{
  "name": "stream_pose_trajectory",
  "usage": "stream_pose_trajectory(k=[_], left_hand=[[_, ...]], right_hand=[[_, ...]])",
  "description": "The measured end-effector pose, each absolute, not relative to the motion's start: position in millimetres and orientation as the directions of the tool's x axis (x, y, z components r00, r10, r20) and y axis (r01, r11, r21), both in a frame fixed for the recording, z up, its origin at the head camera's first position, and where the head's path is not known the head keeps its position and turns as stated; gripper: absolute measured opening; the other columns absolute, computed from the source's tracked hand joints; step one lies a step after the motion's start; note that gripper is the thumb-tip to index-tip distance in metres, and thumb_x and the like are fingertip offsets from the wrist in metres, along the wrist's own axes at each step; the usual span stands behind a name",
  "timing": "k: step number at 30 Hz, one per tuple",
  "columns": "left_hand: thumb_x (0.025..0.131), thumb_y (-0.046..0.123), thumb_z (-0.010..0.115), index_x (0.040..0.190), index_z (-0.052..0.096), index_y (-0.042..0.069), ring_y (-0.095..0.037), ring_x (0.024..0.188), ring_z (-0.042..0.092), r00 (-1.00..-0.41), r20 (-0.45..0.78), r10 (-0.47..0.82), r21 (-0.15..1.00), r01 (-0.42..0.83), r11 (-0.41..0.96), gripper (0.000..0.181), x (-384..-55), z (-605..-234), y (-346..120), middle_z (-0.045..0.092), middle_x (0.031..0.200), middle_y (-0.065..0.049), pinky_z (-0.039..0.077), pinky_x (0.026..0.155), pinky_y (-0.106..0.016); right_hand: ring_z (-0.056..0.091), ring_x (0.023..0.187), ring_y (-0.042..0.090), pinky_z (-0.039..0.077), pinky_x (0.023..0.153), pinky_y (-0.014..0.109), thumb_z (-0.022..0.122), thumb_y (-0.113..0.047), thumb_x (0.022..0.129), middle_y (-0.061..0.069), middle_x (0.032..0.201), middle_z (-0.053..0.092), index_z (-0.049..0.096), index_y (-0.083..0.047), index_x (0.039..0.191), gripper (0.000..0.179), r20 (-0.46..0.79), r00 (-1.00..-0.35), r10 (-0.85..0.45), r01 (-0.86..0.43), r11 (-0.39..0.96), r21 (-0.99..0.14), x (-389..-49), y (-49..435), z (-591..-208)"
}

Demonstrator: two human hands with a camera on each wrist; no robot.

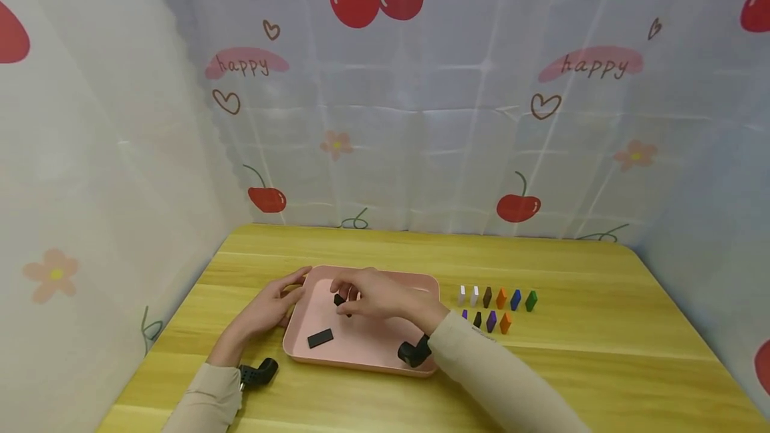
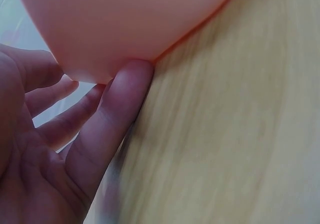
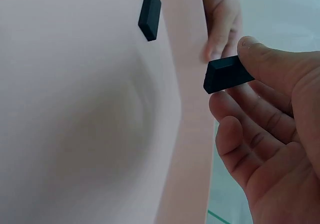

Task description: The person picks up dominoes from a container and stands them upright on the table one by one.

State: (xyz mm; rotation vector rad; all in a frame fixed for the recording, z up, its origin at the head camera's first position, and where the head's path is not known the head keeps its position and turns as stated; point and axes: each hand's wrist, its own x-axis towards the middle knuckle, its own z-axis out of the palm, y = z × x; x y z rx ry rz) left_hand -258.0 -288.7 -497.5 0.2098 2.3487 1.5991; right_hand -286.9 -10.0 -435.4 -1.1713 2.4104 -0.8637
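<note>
A pink tray (image 1: 385, 357) sits on the wooden table. My right hand (image 1: 373, 294) is over its left part, pinching a black domino (image 3: 227, 74) between thumb and fingers. In the right wrist view one end of that domino sticks out from the fingertips. Another black domino (image 1: 320, 338) lies flat on the tray floor, nearer the front left corner. My left hand (image 1: 269, 305) rests against the tray's left side. Its thumb (image 2: 131, 82) touches the outer wall in the left wrist view, and the other fingers reach around the corner.
Right of the tray, small dominoes stand upright in two rows, among them white, brown, orange, blue and green (image 1: 531, 301) ones behind and purple (image 1: 491, 321), black and orange ones in front. A patterned curtain (image 1: 421, 172) hangs behind the table.
</note>
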Motion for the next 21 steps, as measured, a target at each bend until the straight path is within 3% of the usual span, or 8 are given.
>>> stream_pose_trajectory(k=[5,11,21], left_hand=[[0.111,0.028,0.048,0.163,0.033,0.029,-0.030,0.113,0.064,-0.947,-0.153,0.283,0.926,-0.038,0.375,0.054,-258,-496,-288,0.037,0.159,-0.022,0.064,0.072,-0.043],[0.111,0.028,0.048,0.162,0.033,0.029,-0.031,0.116,0.064,-0.947,-0.151,0.285,0.929,-0.038,0.368,0.053,-257,-499,-287,0.037,0.159,-0.022,0.064,0.074,-0.044],[0.111,0.027,0.048,0.162,0.034,0.030,-0.031,0.117,0.063,-0.948,-0.140,0.286,0.930,-0.027,0.365,0.053,-257,-501,-287,0.037,0.159,-0.021,0.064,0.076,-0.044]], right_hand=[[0.060,0.094,0.002,0.054,0.086,0.020,0.074,-0.029,0.097,-0.013,0.103,0.065,0.065,-0.019,0.124,0.029,0.013,-0.604,-0.797,-0.627,0.465,-0.625,-279,2,-429],[0.060,0.091,0.003,0.054,0.083,0.021,0.073,-0.029,0.098,-0.013,0.099,0.064,0.065,-0.024,0.118,0.023,0.033,-0.640,-0.768,-0.592,0.466,-0.658,-267,22,-427],[0.060,0.091,0.003,0.053,0.078,0.022,0.075,-0.024,0.097,-0.012,0.100,0.064,0.067,-0.017,0.118,0.024,0.108,-0.658,-0.745,-0.609,0.442,-0.659,-249,47,-429]])
